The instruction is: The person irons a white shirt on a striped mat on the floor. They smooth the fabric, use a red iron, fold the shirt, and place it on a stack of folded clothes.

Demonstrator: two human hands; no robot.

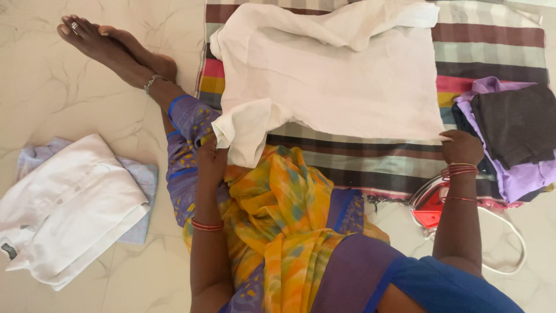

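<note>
1. White shirt lies spread on the striped mat on the floor, front side down I think; it is flat in the middle and its top part is folded over at the far end.
2. Left hand is closed on the near-left corner of the shirt, by the sleeve, and lifts it a bit over the knee.
3. Right hand pinches the near-right corner of the hem; the fingers are shut on the cloth. Both grips pull the edge apart, so the cloth stays tight & smooth.
4. Red iron stands on the floor just under the right wrist, w/ its white cord looping beside.
5. Pile of purple and dark clothes sits at the right on the mat.
6. Folded white clothes lie on the floor at the left, well apart from the mat.
</note>
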